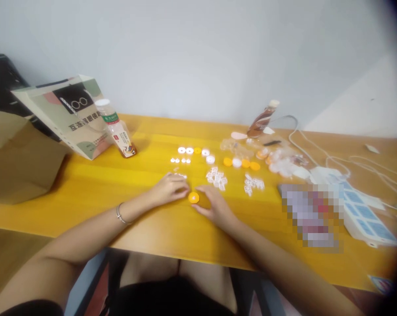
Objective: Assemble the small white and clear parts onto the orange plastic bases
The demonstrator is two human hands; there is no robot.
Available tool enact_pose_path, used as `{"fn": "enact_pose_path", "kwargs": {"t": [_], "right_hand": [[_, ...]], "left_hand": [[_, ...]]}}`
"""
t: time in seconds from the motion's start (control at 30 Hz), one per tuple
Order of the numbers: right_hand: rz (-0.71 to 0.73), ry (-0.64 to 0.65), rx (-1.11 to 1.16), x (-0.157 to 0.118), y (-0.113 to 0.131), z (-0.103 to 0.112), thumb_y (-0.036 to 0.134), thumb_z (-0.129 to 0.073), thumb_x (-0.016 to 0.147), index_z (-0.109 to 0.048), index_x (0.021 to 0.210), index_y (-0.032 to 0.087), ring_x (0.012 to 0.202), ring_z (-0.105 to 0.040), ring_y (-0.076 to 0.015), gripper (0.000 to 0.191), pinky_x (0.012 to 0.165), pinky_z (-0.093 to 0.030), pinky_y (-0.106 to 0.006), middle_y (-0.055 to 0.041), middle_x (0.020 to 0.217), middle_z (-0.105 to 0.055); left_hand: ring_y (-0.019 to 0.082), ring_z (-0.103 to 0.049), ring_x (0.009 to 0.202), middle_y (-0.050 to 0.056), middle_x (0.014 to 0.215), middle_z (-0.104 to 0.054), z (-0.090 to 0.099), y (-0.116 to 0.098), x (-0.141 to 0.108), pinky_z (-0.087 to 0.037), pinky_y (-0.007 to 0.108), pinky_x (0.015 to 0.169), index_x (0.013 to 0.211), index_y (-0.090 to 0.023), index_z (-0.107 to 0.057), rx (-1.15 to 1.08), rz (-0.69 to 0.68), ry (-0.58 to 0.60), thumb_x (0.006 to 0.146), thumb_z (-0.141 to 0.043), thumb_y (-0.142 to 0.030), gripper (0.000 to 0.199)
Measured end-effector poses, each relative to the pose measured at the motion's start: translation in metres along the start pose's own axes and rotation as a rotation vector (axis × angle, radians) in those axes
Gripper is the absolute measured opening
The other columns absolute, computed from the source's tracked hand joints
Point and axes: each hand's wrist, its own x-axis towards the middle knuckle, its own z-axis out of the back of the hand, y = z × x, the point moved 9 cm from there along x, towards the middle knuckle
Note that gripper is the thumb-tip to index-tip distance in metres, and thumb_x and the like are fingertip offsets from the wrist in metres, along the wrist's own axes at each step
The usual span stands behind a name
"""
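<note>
Orange disc (193,197) is framed by the half-open right hand (215,208), beside the curled left hand (169,189); neither's grip can be told.

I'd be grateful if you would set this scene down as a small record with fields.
surface: yellow-brown table
left hand: beside an orange disc; whether it holds anything is unclear
right hand: thumb and finger around the disc's right side; grip unclear
clear-white pieces: larger pile and, to its right, smaller pile
far discs: white and orange
far left: brown bag, printed bag, green-labelled bottle
far right: dark-drink bottle, white cables, white box with blue sections
</note>
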Motion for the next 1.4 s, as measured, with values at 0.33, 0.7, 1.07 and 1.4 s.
{"fn": "enact_pose_path", "kwargs": {"t": [0.33, 0.7, 1.07, 1.4], "right_hand": [[-0.015, 0.002, 0.018, -0.001, -0.001, 0.000, 0.023, -0.055, 0.076, -0.049, 0.106, 0.021, 0.091, -0.059, -0.0209, 0.031, 0.079, -0.049, -0.038, -0.0076, 0.098, -0.062], [-0.023, 0.017, 0.022, -0.001, -0.004, -0.004, 0.024, -0.056, 0.076, -0.048, 0.106, 0.020, 0.093, -0.059, -0.0209, 0.031, 0.080, -0.050, -0.038, -0.0079, 0.099, -0.062], [-0.016, 0.006, 0.021, -0.003, -0.007, -0.004, 0.024, -0.056, 0.077, -0.047, 0.108, 0.019, 0.095, -0.060, -0.0212, 0.033, 0.081, -0.050, -0.039, -0.0093, 0.100, -0.062], [-0.053, 0.006, 0.037, -0.004, -0.009, -0.003, 0.027, -0.057, 0.076, -0.049, 0.108, 0.019, 0.095, -0.060, -0.0213, 0.033, 0.081, -0.051, -0.040, -0.0094, 0.100, -0.063]], "left_hand": [[0.010, -0.053, 0.067, 0.002, 0.072, -0.060, -0.013, -0.013, 0.002, -0.038, 0.022, 0.065, 0.080, -0.016, -0.063, -0.203, 0.032, 0.011, 0.084, -0.048, -0.028, 0.020], [0.011, -0.056, 0.077, 0.002, 0.081, -0.062, -0.015, -0.019, -0.002, -0.035, 0.025, 0.071, 0.086, -0.018, -0.062, -0.062, -0.037, -0.003, 0.086, -0.045, -0.029, 0.021], [0.014, -0.052, 0.077, 0.005, 0.084, -0.060, -0.018, -0.056, -0.019, -0.033, 0.032, 0.069, 0.098, -0.015, -0.055, 0.504, -0.466, 0.016, 0.088, -0.041, -0.014, 0.017], [0.013, -0.054, 0.081, 0.005, 0.089, -0.063, -0.017, -0.041, -0.015, -0.037, 0.030, 0.074, 0.106, -0.020, -0.056, 0.311, -0.300, 0.022, 0.088, -0.041, -0.020, 0.023]]}}
